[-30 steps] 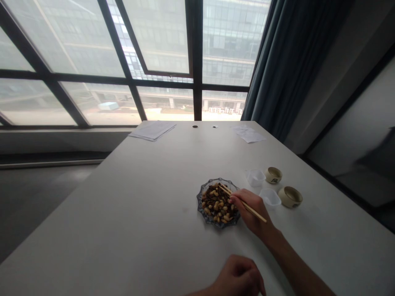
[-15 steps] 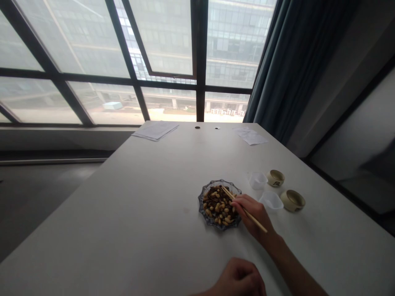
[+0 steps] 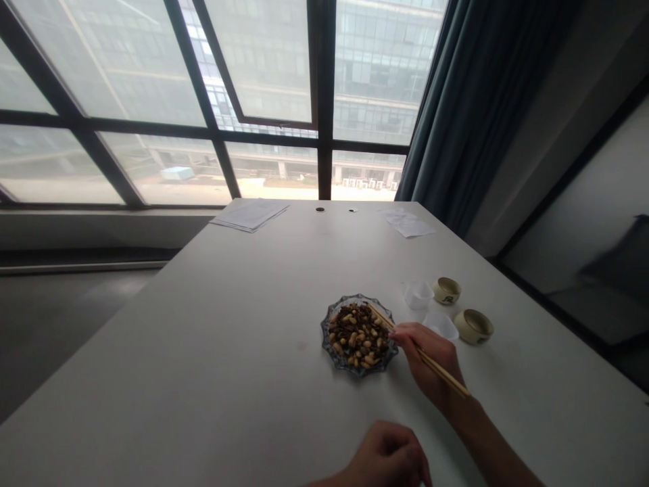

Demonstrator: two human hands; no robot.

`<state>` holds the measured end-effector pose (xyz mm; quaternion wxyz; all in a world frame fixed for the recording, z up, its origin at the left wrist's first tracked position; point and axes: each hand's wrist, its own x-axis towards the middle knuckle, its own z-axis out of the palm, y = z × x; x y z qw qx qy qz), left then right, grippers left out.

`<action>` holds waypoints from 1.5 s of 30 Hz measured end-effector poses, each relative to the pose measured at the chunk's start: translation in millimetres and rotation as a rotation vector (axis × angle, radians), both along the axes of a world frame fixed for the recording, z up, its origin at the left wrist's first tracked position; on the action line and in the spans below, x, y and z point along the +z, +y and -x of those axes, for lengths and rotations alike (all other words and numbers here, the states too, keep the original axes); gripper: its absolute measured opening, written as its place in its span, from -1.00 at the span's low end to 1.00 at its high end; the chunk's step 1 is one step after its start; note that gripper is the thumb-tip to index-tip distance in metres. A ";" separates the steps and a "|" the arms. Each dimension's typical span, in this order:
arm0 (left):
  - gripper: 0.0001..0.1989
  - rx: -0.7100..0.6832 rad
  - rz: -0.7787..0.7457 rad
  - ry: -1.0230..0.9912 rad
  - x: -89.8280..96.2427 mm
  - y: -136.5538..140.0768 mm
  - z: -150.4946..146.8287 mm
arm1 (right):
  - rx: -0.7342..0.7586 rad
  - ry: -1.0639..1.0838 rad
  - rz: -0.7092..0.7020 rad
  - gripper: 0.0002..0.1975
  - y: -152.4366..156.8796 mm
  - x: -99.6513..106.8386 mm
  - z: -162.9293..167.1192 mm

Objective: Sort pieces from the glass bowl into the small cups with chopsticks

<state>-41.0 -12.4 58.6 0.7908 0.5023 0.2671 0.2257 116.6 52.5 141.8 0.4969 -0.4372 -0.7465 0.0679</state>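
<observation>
My right hand [image 3: 430,355] is closed around a pair of wooden chopsticks [image 3: 443,373] at the right side of a scalloped glass dish [image 3: 332,352]. The chopstick tips reach over the dish's far right part, close to the food; whether they grip a piece I cannot tell. Peanuts [image 3: 357,338] and dark, thin brown pieces, too small to name, fill the dish in a mixed heap. Nearer to me, my left hand [image 3: 388,452] rests on the white table [image 3: 228,352], its fingers curled in a loose fist, with nothing visible in it.
Right of the dish stand two clear plastic cups [image 3: 418,295] and two beige ceramic cups [image 3: 474,327]; my right hand partly covers the nearer plastic one. Papers [image 3: 251,215] and a crumpled sheet [image 3: 407,222] lie at the far end, before the window and a blue curtain [image 3: 456,115].
My right hand has drawn back slightly to the right with the chopsticks, whose tips remain over the dish. The whole view has shifted a little. My left hand stays curled on the table.
</observation>
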 end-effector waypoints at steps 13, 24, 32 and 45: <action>-0.30 0.028 0.043 -0.026 -8.8 -1.7 -3.7 | -0.353 -0.198 -0.116 -0.81 -74.4 17.5 -56.6; -0.34 0.060 0.036 -0.016 -5.5 -3.6 -2.2 | -0.660 -0.036 0.081 -0.73 -78.6 -3.1 -147.5; -0.33 0.058 0.046 -0.010 -4.0 -3.4 -2.0 | -0.691 -0.022 0.033 -0.72 -79.7 -0.7 -138.6; -0.28 0.026 0.045 -0.025 -2.1 -2.7 -4.1 | -0.219 0.126 0.122 -0.77 -35.4 30.0 -31.6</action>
